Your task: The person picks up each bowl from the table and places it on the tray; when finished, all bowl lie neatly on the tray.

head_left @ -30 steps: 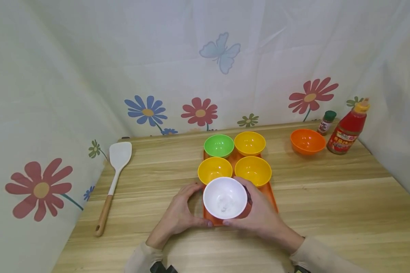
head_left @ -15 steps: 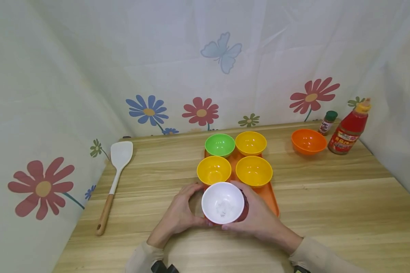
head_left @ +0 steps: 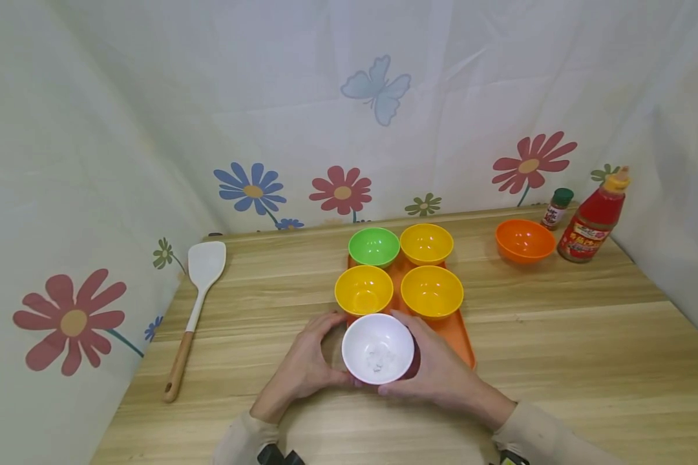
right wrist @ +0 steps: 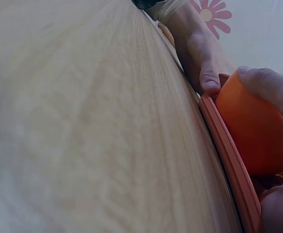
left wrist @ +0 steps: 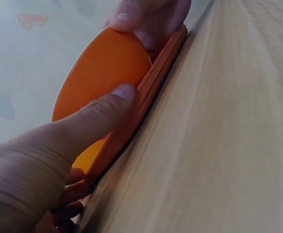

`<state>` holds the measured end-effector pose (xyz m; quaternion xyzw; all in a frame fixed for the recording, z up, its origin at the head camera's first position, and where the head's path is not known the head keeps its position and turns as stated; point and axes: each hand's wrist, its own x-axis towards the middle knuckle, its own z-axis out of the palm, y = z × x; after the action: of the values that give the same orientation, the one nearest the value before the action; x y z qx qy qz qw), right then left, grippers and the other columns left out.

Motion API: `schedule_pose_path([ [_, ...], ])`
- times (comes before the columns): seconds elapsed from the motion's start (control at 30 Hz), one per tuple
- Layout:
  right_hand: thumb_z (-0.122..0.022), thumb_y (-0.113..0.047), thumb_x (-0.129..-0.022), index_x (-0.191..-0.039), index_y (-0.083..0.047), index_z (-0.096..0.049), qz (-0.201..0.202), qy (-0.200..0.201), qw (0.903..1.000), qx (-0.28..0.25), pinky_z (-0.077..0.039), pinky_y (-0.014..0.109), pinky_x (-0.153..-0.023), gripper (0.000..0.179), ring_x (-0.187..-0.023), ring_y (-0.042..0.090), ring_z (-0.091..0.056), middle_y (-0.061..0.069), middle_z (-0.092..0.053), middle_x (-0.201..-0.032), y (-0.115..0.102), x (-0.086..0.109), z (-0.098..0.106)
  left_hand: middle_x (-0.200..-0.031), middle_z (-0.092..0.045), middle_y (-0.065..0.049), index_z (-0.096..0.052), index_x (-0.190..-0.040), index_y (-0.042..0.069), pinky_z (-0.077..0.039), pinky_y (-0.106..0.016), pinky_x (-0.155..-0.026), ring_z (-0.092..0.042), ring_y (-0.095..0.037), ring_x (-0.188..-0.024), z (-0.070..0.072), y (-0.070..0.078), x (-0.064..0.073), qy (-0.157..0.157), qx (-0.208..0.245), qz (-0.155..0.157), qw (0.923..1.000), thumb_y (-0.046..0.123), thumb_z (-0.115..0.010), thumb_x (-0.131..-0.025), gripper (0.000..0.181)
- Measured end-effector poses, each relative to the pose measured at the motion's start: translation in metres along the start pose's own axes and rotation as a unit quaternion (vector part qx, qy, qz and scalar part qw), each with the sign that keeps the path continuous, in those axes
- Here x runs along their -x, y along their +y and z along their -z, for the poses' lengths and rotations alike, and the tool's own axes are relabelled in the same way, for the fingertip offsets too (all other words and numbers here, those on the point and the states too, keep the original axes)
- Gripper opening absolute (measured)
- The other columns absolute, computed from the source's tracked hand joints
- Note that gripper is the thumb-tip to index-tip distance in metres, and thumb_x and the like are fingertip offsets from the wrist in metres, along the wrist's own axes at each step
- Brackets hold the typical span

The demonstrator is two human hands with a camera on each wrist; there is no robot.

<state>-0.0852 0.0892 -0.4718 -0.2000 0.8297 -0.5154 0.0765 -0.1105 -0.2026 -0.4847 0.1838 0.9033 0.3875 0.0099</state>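
Note:
My right hand [head_left: 433,361] holds a bowl [head_left: 378,352], white inside and orange outside, over the near end of an orange tray [head_left: 456,339]. Its thumb lies on the near rim, with fingers around the right side. The bowl's orange wall [left wrist: 100,73] sits close over the tray in the left wrist view. At the tray's near-left corner, my left hand [head_left: 308,361] grips the edge, thumb along the front and fingers along the left side. Behind the held bowl stand three yellow bowls [head_left: 363,292] and a green bowl [head_left: 374,247], all on the tray.
A white spatula [head_left: 206,265] with a wooden handle lies at the left of the wooden table [head_left: 558,361]. Toward the back right are an orange bowl [head_left: 525,241], a small green-capped jar [head_left: 556,208] and a red sauce bottle [head_left: 593,219]. A flowered curtain [head_left: 291,97] hangs behind.
The white-lined bowl has come slightly toward me and left, with my right hand around it. My left hand has stayed at the tray's corner.

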Motion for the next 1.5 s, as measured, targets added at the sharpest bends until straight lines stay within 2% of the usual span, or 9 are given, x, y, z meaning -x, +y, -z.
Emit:
schedule_pose_path([
  [0.47,-0.107,-0.050,-0.070,-0.172,-0.021,-0.035,0.004,-0.008,1.0000,-0.002,-0.046,0.058,-0.125,0.129,-0.143,0.021,-0.057,-0.005,-0.054,-0.161,-0.003,-0.001,0.002,-0.162,-0.059,-0.007,-0.062,-0.156,0.013,-0.037,-0.060,-0.132,-0.048,-0.032,-0.156,0.001,0.000,0.002,-0.001,-0.003,0.005,1.0000,0.046,-0.114,-0.054,0.119],
  [0.8,-0.104,-0.055,-0.072,-0.174,-0.017,-0.031,0.003,-0.006,0.9998,0.019,-0.045,0.060,-0.126,0.131,-0.147,0.024,-0.055,-0.002,-0.050,-0.167,-0.011,0.000,0.008,-0.163,-0.058,-0.007,-0.061,-0.157,0.014,-0.037,-0.064,-0.130,-0.049,-0.033,-0.156,0.000,0.000,0.001,0.002,-0.002,0.013,0.9999,0.050,-0.113,-0.056,0.119],
  [1.0,-0.105,-0.047,-0.076,-0.175,-0.013,-0.029,0.026,-0.001,0.9995,0.017,-0.046,0.053,-0.126,0.129,-0.152,0.027,-0.055,0.005,-0.049,-0.170,-0.021,-0.001,0.017,-0.162,-0.059,-0.006,-0.061,-0.157,0.014,-0.037,-0.062,-0.131,-0.049,-0.033,-0.155,0.000,-0.001,0.001,0.001,0.000,0.012,0.9999,0.049,-0.114,-0.054,0.120],
  [1.23,-0.104,-0.040,-0.078,-0.173,-0.013,-0.033,0.036,0.037,0.9981,0.033,-0.047,0.051,-0.124,0.121,-0.154,0.034,-0.053,0.008,-0.049,-0.171,-0.032,-0.006,0.045,-0.163,-0.058,-0.008,-0.061,-0.157,0.014,-0.037,-0.063,-0.130,-0.048,-0.033,-0.156,-0.001,0.000,0.002,-0.001,-0.005,0.015,0.9999,0.048,-0.114,-0.054,0.121],
  [1.37,-0.101,-0.042,-0.083,-0.175,-0.018,-0.030,0.030,0.086,0.9952,0.036,-0.044,0.056,-0.127,0.118,-0.156,0.035,-0.051,0.007,-0.048,-0.172,-0.033,-0.011,0.072,-0.163,-0.058,-0.007,-0.061,-0.157,0.014,-0.037,-0.062,-0.131,-0.048,-0.033,-0.156,-0.001,0.000,0.001,-0.002,-0.006,0.015,0.9999,0.047,-0.114,-0.053,0.121],
  [1.5,-0.097,-0.036,-0.089,-0.177,-0.017,-0.027,0.037,0.144,0.9884,0.029,-0.040,0.061,-0.129,0.114,-0.158,0.037,-0.046,0.010,-0.045,-0.174,-0.032,-0.015,0.105,-0.163,-0.058,-0.007,-0.061,-0.157,0.013,-0.037,-0.062,-0.131,-0.048,-0.033,-0.157,0.000,0.000,0.001,-0.001,-0.006,0.014,0.9999,0.046,-0.114,-0.052,0.121],
])
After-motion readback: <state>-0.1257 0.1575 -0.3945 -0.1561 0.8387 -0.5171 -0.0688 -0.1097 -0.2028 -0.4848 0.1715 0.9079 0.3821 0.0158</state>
